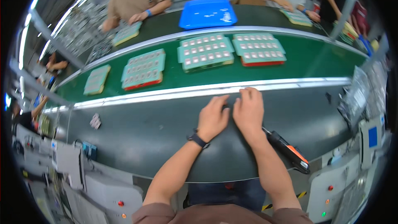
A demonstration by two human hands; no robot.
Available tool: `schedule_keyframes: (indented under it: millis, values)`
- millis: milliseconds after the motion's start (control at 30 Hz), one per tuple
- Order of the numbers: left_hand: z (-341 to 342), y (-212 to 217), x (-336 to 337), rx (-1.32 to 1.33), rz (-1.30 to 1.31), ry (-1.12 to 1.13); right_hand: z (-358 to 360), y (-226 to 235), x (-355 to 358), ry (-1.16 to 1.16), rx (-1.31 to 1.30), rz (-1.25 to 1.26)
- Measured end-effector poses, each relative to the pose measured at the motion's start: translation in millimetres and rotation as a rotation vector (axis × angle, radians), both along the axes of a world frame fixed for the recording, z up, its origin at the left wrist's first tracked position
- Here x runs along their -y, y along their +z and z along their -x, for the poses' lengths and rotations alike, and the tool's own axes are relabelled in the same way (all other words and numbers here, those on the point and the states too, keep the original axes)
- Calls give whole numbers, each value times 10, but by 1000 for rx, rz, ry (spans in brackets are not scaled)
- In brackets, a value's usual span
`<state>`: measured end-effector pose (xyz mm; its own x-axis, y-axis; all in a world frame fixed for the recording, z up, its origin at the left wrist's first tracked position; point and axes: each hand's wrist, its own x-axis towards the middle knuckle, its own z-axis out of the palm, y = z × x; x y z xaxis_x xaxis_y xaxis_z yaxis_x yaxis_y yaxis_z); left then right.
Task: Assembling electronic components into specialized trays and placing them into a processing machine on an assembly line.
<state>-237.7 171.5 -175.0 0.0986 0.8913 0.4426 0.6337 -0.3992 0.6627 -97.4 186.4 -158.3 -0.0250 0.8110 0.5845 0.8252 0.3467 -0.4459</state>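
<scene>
My left hand [213,116], with a dark wristband [197,139], rests on the dark work table [166,124] just short of the metal rail. Its fingers are bent, and a small dark spot shows by the thumb and forefinger; what it is I cannot make out. Close beside it, my right hand [250,114] lies palm down, fingers reaching to the rail, with no held thing showing. A black and orange electric screwdriver [290,149] lies on the table along my right forearm. Beyond the rail, trays of small light pieces [206,52] sit on the green conveyor belt [174,74].
More such trays, one with a red base [259,49], are spread along the belt. A blue tray [207,12] stands on the far bench between two co-workers. Small pieces [95,121] lie at the table's left; clear plastic bags [358,95] hang at right.
</scene>
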Motion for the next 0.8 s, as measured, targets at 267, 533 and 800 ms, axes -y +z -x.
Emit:
schedule_keyframes:
  millis: [267, 533, 800]
  values:
    - [-157, 97, -53, 50, 101, 19, -310, -75, -36, -204, 303, 212]
    - [-266, 30, -96, 55, 85, -4, -358, -139, -56, -46, 179, 166]
    - [-361, 53, -115, 43, 121, 3, -482, -85, -76, -203, 178, 357]
